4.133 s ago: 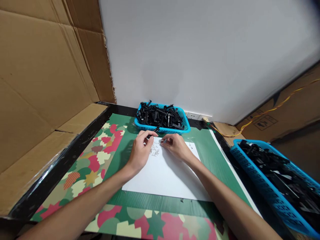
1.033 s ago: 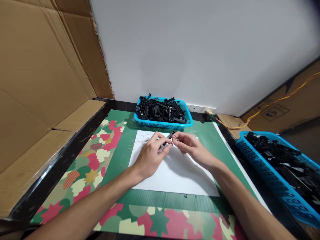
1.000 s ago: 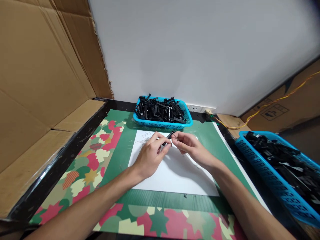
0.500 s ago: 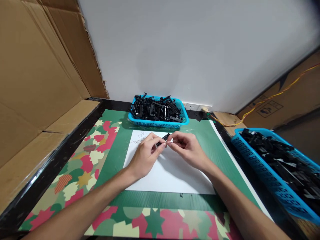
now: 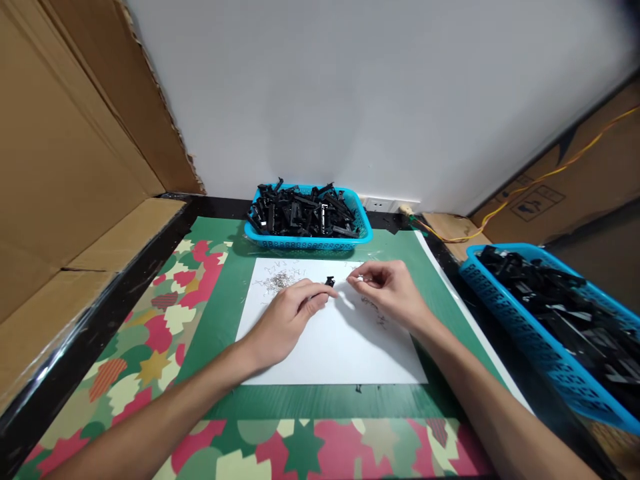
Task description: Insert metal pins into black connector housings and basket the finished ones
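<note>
My left hand [image 5: 287, 321] is closed on a small black plastic part [image 5: 330, 281], whose end shows beyond the fingers above the white sheet [image 5: 320, 353]. To its right and a little apart, my right hand [image 5: 387, 290] has thumb and forefinger pinched together. A whitish speck shows at those fingers, too small to name. On the sheet left of my hands lies a loose pile of tiny thin metal pieces, perhaps springs [image 5: 277, 281]. More tiny reddish-brown pieces [image 5: 381, 319] are scattered under my right hand.
A blue basket [image 5: 307, 245] heaped with black plastic parts stands behind the sheet, against the wall. Another blue basket [image 5: 543, 357] of black parts is at the right. Cardboard [image 5: 75, 147] rises on the left. Yellow-red wires [image 5: 493, 220] run from a wall socket.
My hands have drawn apart: the right moved slightly right, off the black part. The part has turned in my left hand, now showing its end. The view shifted slightly.
</note>
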A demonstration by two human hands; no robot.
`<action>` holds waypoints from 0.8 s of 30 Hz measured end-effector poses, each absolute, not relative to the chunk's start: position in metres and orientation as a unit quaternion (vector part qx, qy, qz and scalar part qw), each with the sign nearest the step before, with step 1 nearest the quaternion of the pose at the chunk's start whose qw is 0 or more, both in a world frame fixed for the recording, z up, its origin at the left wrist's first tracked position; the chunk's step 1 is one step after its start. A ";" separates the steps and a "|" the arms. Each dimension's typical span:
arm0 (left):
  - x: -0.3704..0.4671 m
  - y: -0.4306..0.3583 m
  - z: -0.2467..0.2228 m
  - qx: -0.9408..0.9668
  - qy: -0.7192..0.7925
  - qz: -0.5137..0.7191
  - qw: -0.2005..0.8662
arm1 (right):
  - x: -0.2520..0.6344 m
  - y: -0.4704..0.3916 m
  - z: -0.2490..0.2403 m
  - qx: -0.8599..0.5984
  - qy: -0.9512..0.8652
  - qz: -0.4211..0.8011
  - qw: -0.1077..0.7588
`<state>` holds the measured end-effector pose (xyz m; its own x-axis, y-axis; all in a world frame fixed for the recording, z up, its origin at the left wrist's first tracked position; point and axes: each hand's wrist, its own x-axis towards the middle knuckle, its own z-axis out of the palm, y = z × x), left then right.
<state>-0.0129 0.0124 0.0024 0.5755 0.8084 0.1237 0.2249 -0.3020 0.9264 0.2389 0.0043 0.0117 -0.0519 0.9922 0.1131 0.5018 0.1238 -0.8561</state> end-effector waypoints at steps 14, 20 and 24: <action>-0.010 0.012 -0.003 0.726 0.360 0.270 0.520 | 0.234 0.005 0.002 -0.580 -0.663 0.363 0.303; -0.011 0.013 -0.004 0.734 0.351 0.271 0.514 | 0.232 0.003 0.001 -0.579 -0.693 0.309 0.300; -0.011 0.014 -0.003 0.732 0.348 0.272 0.518 | 0.230 0.000 0.004 -0.583 -0.720 0.251 0.281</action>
<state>-0.0106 0.0139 -0.0029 0.6090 0.7922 0.0384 0.2280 -0.2212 0.9482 0.2295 0.0005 0.0036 -0.1637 0.9801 0.1120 0.6986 0.1953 -0.6884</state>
